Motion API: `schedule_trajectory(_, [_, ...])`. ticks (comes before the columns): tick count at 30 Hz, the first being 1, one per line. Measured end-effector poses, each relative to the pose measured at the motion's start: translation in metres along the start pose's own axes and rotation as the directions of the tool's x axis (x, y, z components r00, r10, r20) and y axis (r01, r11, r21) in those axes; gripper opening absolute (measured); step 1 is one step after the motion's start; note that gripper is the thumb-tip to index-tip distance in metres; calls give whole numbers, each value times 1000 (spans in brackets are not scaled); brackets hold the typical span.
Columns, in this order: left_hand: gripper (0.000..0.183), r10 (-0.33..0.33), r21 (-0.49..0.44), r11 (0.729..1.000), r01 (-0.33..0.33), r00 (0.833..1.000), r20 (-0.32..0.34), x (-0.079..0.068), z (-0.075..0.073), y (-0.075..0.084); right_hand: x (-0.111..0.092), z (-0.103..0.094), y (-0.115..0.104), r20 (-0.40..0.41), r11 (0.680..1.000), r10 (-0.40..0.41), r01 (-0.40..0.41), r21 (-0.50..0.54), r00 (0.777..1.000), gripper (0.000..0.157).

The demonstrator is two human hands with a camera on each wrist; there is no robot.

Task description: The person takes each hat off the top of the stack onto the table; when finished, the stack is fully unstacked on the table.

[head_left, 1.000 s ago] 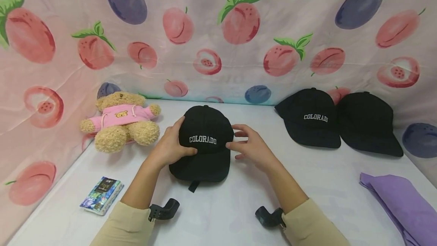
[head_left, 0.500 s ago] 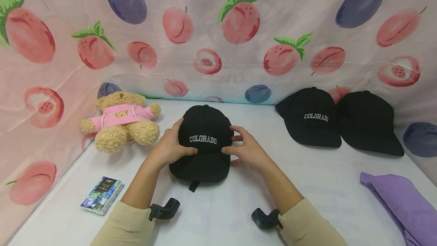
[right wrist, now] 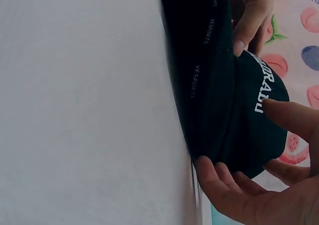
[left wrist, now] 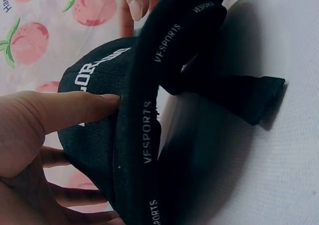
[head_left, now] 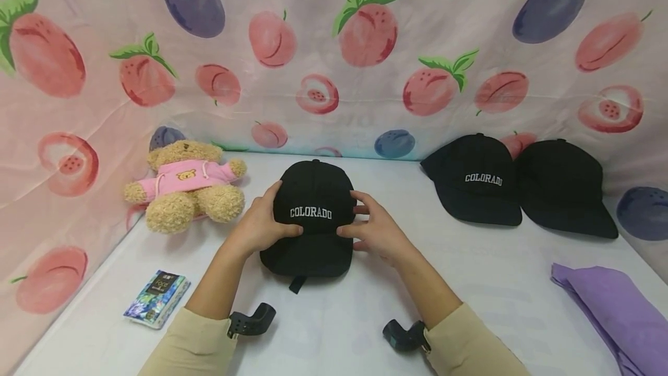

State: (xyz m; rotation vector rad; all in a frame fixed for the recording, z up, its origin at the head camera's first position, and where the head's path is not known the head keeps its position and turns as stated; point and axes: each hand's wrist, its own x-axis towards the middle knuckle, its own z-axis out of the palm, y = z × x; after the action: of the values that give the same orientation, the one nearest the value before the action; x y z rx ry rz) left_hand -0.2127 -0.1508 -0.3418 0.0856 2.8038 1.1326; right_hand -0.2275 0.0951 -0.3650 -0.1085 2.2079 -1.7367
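Note:
A black baseball cap [head_left: 315, 190] with white COLORADO lettering stands on the white table, its brim toward me and a strap end [head_left: 297, 285] showing below. My left hand [head_left: 259, 226] grips its left side, thumb at the seam above the brim and fingers round the crown. From the opposite side my right hand [head_left: 383, 232] holds it, thumb near the last letters, fingers along the edge. The left wrist view shows the inner band [left wrist: 147, 130] printed VESPORTS; the cap's underside [right wrist: 197, 80] appears in the right wrist view too.
Two more black caps, one lettered [head_left: 475, 196] and one plain-looking [head_left: 561, 184], lie at the back right. A teddy bear [head_left: 182, 176] in a pink hoodie sits back left. A small tissue pack [head_left: 158, 299] lies front left, and folded purple cloth [head_left: 610, 306] front right.
My right hand has moved left onto the cap, its thumb and fingers closing in on the right side. The left hand and the cap have stayed in place.

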Motion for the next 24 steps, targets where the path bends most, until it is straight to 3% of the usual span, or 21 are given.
schedule_trajectory(16, [107,71,-4,997,-71,997,-33,1,1,7,-3,-5,-4,-90,995,-76,70,-65,993,92])
schedule_trajectory(24, [106,61,1,998,-61,995,-76,-4,-4,13,-5,-8,-11,-92,993,-90,82,-89,992,91])
